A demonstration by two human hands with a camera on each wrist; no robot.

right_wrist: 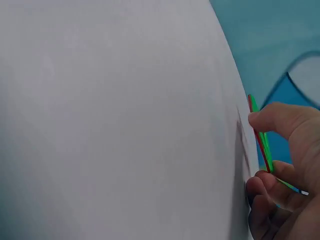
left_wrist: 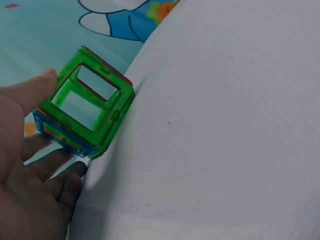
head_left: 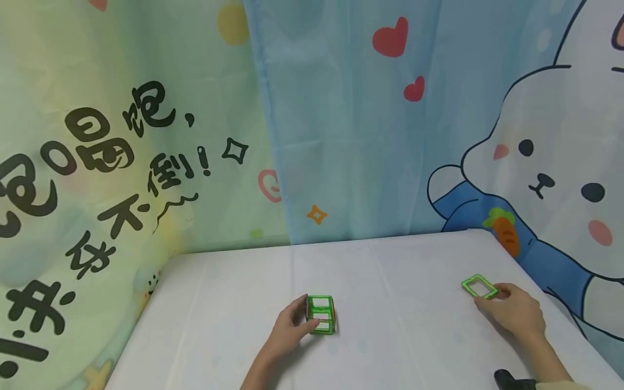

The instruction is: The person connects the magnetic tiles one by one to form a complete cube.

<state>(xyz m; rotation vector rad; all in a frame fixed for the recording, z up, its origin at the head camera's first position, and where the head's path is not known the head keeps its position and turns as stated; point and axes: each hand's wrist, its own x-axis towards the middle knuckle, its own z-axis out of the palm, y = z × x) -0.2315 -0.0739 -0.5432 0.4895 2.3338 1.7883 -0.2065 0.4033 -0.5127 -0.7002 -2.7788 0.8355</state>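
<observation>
In the head view my left hand [head_left: 288,331] grips a small cube [head_left: 322,310] built from square magnetic tiles, at the table's middle. The left wrist view shows the cube's open-centred green front [left_wrist: 114,117], a blue side and some red edging. My thumb lies along its green face and other fingers are beneath it. Farther right, my right hand [head_left: 518,310] pinches a green square magnetic tile [head_left: 469,291] by one corner. Seen nearly edge-on in the right wrist view, that piece [right_wrist: 261,137] has green and red edges; whether it is one tile or two I cannot tell.
A white cloth covers the table [head_left: 390,336]. Behind it hangs a printed curtain [head_left: 351,135] with a cartoon rabbit, hearts and black lettering. A black object [head_left: 512,380] shows by my right forearm at the bottom edge.
</observation>
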